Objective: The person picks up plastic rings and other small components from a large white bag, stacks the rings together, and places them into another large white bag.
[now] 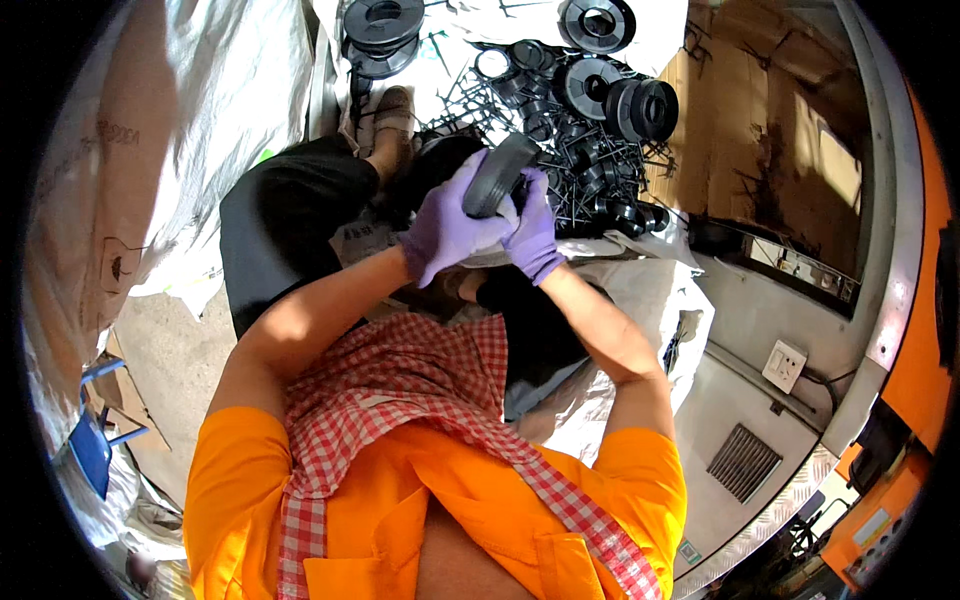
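Note:
Both my hands wear purple gloves and meet over my lap, around a thick black plastic ring (pixel 497 178) tilted up on its edge. My left hand (pixel 455 222) wraps the ring's near left side, thumb pointing toward the right hand. From the right, my right hand (pixel 536 228) closes on the ring's other side, its fingertips partly hidden behind it. Just beyond the hands lies a heap of loose black plastic parts (pixel 590 175), rings and thin branching sticks jumbled together on a white sheet.
Black flanged spools lie at the heap's back left (pixel 383 25), back right (pixel 597 22) and right side (pixel 640 108). White sacking (pixel 240 90) hangs at left. Cardboard (pixel 800 120) lines a metal-framed opening at right, above a metal cabinet with a socket (pixel 784 366). A blue frame (pixel 90 450) stands far left.

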